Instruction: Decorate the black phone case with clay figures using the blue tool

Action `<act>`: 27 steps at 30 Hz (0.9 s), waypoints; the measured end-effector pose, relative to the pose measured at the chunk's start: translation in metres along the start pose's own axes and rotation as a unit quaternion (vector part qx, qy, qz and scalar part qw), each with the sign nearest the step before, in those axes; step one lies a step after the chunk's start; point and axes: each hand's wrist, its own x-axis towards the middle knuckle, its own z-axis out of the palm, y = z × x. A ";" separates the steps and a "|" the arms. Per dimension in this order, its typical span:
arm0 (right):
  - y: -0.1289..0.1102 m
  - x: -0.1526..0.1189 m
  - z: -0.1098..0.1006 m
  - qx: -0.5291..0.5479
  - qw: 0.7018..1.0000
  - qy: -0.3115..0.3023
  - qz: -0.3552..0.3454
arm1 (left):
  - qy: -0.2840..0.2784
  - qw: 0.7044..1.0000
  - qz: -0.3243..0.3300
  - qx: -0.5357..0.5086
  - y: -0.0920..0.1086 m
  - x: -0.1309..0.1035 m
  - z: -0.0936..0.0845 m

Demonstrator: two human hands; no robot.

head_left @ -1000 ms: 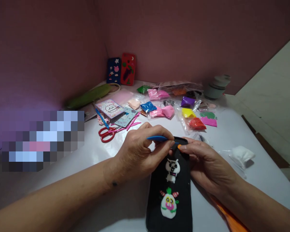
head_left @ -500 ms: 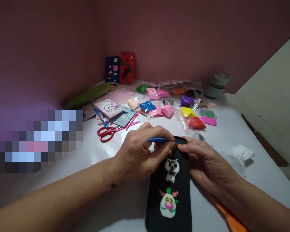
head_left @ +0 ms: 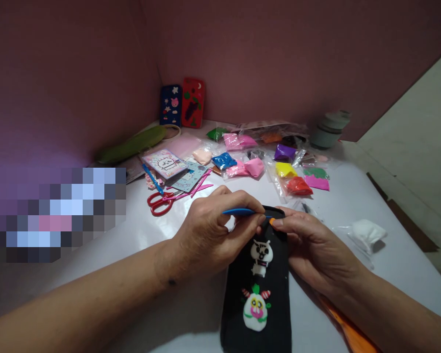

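Observation:
My left hand (head_left: 224, 228) pinches a thin blue modelling tool (head_left: 238, 212), its tip close to a small orange piece (head_left: 272, 222) near the top of a black phone case (head_left: 235, 309). With my right hand (head_left: 312, 240) I grip the case's upper right edge, the thumb beside the orange piece. Lower down the case are a white clay animal figure (head_left: 261, 255) with black markings and a white egg-shaped clay figure (head_left: 256, 311) with a pink and yellow face. My left fingers cover part of the case's upper left side.
Red-handled scissors (head_left: 159, 203) and illustrated cards (head_left: 165, 164) lie left of centre. Several clay packets, including a red one (head_left: 299, 186), spread behind my hands. A white packet (head_left: 368, 235) lies right; decorated blue (head_left: 171, 105) and red (head_left: 193, 103) cases lean at the back.
Hardly anything differs. The whole view has shifted very slightly, while both hands keep their hold on the tool and the case.

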 end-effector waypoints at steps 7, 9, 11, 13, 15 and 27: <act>0.001 0.001 -0.001 0.010 1.000 -0.002 -0.007 | -0.014 1.000 -0.010 -0.009 0.001 -0.002 0.000; 0.002 0.001 -0.001 0.008 1.000 -0.004 -0.010 | -0.007 1.000 -0.013 -0.009 0.000 -0.002 0.000; 0.002 0.001 -0.001 0.003 1.000 -0.006 -0.014 | 0.001 1.000 -0.013 -0.005 0.000 -0.002 0.000; 0.002 0.002 0.000 0.001 1.000 -0.006 -0.016 | 0.004 1.000 -0.013 -0.002 -0.001 -0.001 0.001; 0.002 0.003 0.000 0.006 1.000 -0.003 -0.017 | -0.001 1.000 -0.013 -0.002 -0.001 -0.002 0.001; 0.002 0.001 0.000 0.030 0.999 -0.007 -0.022 | -0.014 1.000 -0.010 0.007 0.001 -0.002 0.001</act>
